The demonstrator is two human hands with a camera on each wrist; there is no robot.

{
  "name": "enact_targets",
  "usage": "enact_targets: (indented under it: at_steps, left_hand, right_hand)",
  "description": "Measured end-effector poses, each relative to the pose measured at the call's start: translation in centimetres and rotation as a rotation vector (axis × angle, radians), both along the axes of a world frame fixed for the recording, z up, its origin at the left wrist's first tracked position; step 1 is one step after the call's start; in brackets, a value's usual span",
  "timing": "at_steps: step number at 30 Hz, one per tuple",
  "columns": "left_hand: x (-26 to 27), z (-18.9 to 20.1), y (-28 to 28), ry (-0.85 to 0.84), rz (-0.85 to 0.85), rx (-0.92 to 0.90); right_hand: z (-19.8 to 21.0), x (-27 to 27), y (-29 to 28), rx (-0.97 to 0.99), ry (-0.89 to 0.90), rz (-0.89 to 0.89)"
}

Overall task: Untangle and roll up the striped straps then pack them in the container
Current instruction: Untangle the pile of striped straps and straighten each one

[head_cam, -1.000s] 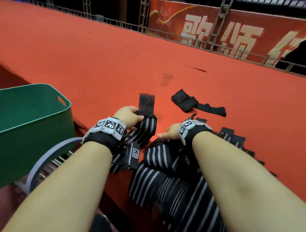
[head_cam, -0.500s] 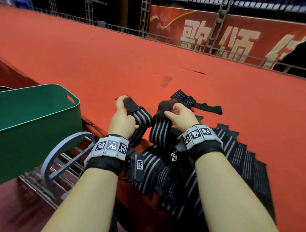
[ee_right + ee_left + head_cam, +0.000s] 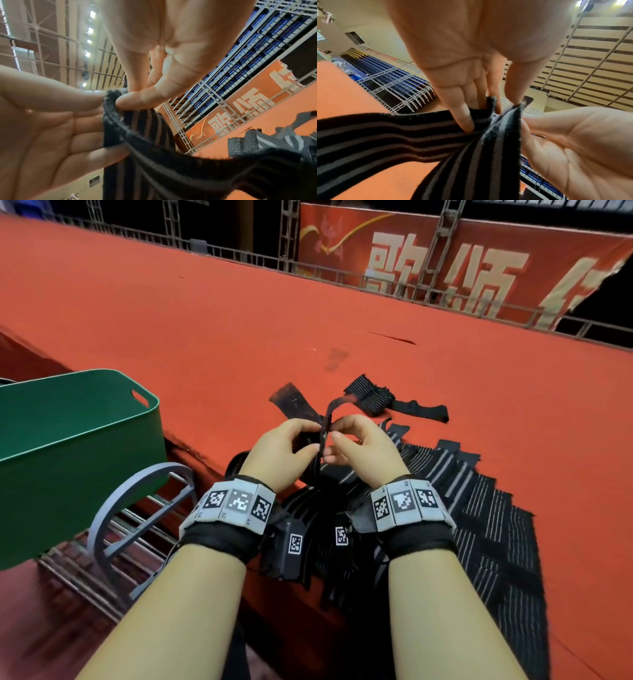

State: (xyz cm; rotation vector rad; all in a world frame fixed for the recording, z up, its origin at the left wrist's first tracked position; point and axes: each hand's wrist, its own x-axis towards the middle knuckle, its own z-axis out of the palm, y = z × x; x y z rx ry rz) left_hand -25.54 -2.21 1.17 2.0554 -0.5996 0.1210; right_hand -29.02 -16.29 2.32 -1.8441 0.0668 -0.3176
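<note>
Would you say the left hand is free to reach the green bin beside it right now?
Probably not yet: the left hand pinches the striped strap together with the right hand. The path to the green bin looks unobstructed.

**Lighting and picture quality**

I read the head view as evenly lit from overhead; the red stage carpet (image 3: 205,320) is bright, and the dark striped straps (image 3: 479,508) lose detail. Lower corners smear with blur; the railing (image 3: 239,258) bows from lens distortion. In both wrist views the palms are soft and close. Ceiling lamps (image 3: 89,31) glare in the right wrist view.
</note>
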Motion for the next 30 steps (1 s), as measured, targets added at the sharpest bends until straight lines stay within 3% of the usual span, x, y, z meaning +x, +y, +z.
enact_targets:
  at_steps: [6,11,21,26,30]
  left_hand:
    - [-1.0,0.9,-0.3,0.039,-0.087,-0.111]
    - [-0.9,0.8,-0.1,0.036,-0.076,-0.106]
    - [-0.9,0.8,0.0,0.073,-0.015,-0.118]
    - [-0.8,1.0,0.0,0.169,-0.007,-0.084]
    - [-0.3,0.8,-0.1,0.206,0.023,-0.128]
  right_hand:
    - [-0.3,-0.5,0.1,0.208,-0.075,-0.032]
    - [-1.1,-0.4,-0.7,-0.021,-0.110,-0.146]
    - [-1.3,-0.6,-1.3,-0.029,-0.140,-0.118]
    - [-1.1,-0.4,-1.6,-0.233,-0.111,-0.139]
    - [-0.9,-0.5,-1.5,-0.267,-0.115,-0.127]
